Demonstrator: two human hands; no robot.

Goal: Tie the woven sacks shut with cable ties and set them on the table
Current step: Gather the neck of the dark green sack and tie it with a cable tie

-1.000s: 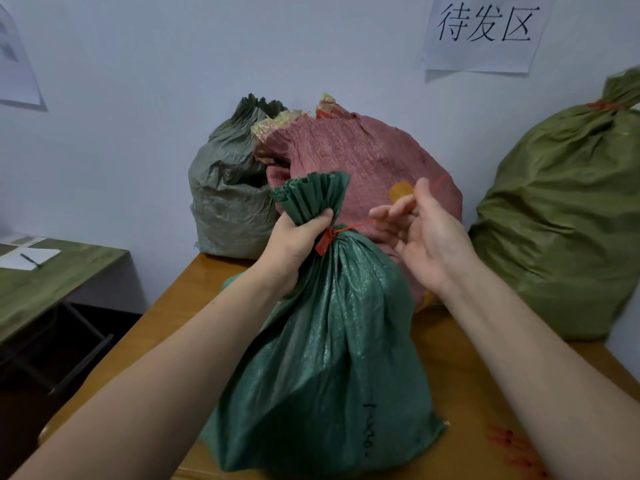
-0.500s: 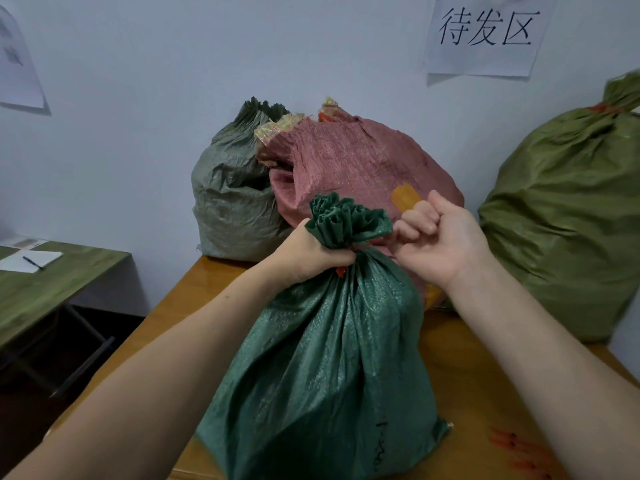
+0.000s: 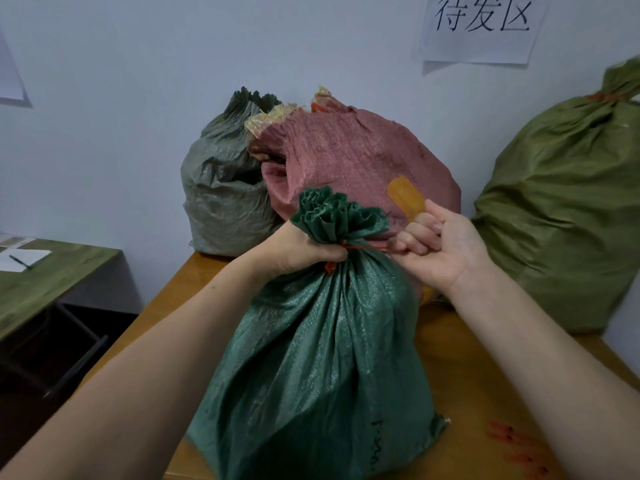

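On the wooden table (image 3: 467,393), left hand (image 3: 294,252) gripping green sack (image 3: 318,368) neck, right hand (image 3: 438,247) pinching red cable tie (image 3: 363,248) tail

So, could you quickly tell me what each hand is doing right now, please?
Left hand: closed, gripping the gathered neck of the dark green sack.
Right hand: closed, pinching the tail of the red cable tie.

Dark green sack (image 3: 311,358) upright at centre frame on the table (image 3: 485,393), left hand (image 3: 294,251) gripping its gathered neck, right hand (image 3: 440,247) pinching the red cable tie (image 3: 363,248).
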